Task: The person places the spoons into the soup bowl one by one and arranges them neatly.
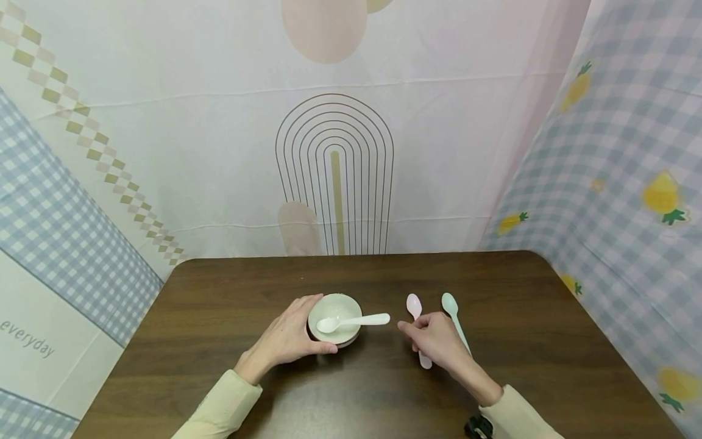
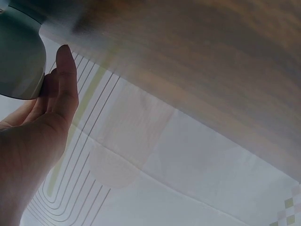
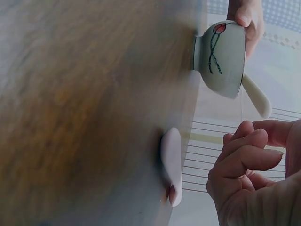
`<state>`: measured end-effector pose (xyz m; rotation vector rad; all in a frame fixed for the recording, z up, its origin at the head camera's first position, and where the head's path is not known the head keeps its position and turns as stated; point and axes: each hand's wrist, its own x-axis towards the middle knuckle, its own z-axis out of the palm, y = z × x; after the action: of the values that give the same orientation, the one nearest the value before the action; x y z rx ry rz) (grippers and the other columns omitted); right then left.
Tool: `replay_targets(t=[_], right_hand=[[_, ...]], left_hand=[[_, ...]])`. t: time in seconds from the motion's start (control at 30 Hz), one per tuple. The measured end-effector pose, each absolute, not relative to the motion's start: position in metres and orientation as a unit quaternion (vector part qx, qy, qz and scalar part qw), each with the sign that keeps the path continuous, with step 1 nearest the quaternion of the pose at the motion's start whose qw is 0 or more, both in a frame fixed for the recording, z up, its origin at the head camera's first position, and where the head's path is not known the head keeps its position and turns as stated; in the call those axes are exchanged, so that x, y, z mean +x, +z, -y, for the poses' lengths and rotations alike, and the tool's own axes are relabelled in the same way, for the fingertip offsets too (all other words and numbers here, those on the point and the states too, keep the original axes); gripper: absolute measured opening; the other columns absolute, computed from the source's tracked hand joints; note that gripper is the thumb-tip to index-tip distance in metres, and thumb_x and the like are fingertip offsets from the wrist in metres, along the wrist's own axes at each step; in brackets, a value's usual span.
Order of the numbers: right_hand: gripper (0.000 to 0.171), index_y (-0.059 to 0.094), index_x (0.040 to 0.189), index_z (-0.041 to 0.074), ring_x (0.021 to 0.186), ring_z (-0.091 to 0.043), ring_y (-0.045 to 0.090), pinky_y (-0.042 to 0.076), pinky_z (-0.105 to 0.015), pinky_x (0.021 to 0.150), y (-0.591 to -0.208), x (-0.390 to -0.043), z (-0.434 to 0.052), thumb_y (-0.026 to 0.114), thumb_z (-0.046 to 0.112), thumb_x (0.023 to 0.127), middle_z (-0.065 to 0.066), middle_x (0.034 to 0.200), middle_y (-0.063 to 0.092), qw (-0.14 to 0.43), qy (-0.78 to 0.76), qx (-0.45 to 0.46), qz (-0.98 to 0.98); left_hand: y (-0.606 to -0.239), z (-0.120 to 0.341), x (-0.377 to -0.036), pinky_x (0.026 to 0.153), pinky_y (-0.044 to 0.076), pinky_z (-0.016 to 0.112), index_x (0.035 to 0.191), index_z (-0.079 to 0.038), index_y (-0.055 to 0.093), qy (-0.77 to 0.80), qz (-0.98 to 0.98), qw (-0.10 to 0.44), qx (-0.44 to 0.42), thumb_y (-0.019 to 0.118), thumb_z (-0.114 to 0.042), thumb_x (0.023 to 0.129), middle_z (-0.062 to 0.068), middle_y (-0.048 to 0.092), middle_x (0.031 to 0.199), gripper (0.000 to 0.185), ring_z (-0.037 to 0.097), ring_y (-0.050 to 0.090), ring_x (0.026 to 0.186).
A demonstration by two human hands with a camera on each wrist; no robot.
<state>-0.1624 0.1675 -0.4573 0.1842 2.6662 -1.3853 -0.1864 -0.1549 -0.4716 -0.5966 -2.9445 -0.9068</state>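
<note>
The left hand cups the side of the small bowl with a white spoon in it, while the right hand, fingers loosely curled and holding nothing, hovers over the pink spoon on the table, beside the green spoon.

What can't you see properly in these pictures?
- Pink spoon: in the head view its handle's middle is hidden under the right hand.
- Green spoon: its handle end is hidden behind that hand.
- Bowl: cut off by the left wrist view's edge.
- Table: blurred in the right wrist view.
</note>
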Motion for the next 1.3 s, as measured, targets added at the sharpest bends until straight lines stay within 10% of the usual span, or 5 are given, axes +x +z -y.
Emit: replay_targets(t=[1.3], right_hand=[[0.029, 0.074, 0.073, 0.012, 0.066, -0.012, 0.056, 0.042, -0.028, 0.059, -0.465, -0.158, -0.192, 0.085, 0.033, 0.09, 0.006, 0.064, 0.066, 0.033, -0.346, 0.032, -0.937]], left_hand=[[-0.471, 0.155, -0.186, 0.111, 0.054, 0.06, 0.161, -0.007, 0.05, -0.291, 0.938, -0.002, -0.186, 0.098, -0.058, 0.071, 0.013, 0.06, 0.158, 0.114, 0.032, 0.059, 0.145]])
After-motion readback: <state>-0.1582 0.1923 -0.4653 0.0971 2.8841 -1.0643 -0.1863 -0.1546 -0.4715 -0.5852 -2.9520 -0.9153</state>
